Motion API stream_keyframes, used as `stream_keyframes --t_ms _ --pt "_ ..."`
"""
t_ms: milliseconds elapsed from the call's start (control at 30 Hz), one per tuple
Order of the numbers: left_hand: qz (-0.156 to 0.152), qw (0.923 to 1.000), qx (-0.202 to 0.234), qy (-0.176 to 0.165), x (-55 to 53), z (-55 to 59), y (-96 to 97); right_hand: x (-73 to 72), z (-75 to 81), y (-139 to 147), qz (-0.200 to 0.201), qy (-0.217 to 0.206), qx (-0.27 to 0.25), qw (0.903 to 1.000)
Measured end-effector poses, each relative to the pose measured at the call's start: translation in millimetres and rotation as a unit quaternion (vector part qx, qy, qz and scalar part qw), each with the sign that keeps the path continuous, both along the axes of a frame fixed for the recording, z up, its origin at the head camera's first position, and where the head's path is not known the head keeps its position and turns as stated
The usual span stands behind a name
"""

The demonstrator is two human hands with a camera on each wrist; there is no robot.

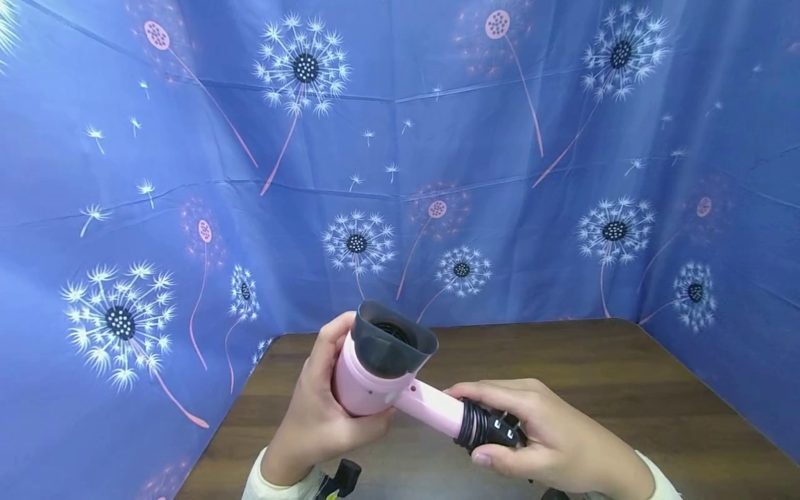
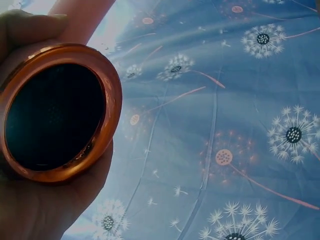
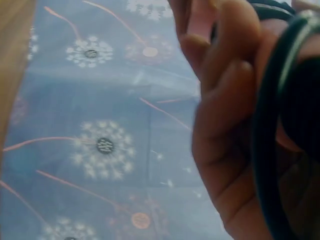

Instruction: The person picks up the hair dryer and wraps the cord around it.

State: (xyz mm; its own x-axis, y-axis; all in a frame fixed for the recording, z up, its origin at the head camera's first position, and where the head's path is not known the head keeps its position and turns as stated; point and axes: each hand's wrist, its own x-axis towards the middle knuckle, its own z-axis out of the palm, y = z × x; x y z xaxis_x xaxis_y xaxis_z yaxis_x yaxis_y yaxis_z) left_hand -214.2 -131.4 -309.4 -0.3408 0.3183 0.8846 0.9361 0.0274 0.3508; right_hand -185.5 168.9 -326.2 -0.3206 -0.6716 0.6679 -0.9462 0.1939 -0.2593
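A pink hair dryer (image 1: 362, 385) with a dark grey nozzle (image 1: 390, 344) is held over the near part of the table, nozzle tilted up. My left hand (image 1: 325, 406) grips its barrel from the left. In the left wrist view the copper-coloured rim (image 2: 112, 95) of the dryer's rear end shows, with that hand's fingers around it. My right hand (image 1: 544, 434) holds the end of the handle, where the black cord (image 1: 473, 422) is wound in coils and the plug (image 1: 503, 430) sticks out. A loop of cord (image 3: 270, 125) crosses close in front of the right wrist camera.
Under the hands lies a brown wooden table (image 1: 531, 354). A blue curtain (image 1: 400, 173) printed with dandelions rises behind it and along both sides. A small black device (image 1: 346, 478) sits at the left wrist by the pale sleeve.
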Motion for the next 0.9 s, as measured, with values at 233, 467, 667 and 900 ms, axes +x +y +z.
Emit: stream_keyframes --t_ms 233,467,667,900 --pt "0.016 0.9994 -0.031 -0.010 -12.3 -4.3 2.7 -0.2 -13.3 0.4 -0.028 -0.005 -0.038 0.9989" --pt "0.109 0.9912 -0.072 -0.020 -22.6 -12.5 15.9 3.1 -32.1 9.9 -0.115 -0.011 -0.064 0.9913" --pt "0.169 0.9816 -0.085 -0.026 -28.6 -32.8 19.2 -2.6 -52.1 19.8 -0.196 -0.004 -0.080 0.9773" --pt "0.200 0.9656 -0.147 -0.077 -31.3 -59.4 14.8 -18.2 -80.1 44.7 -0.323 -0.032 -0.093 0.9413"
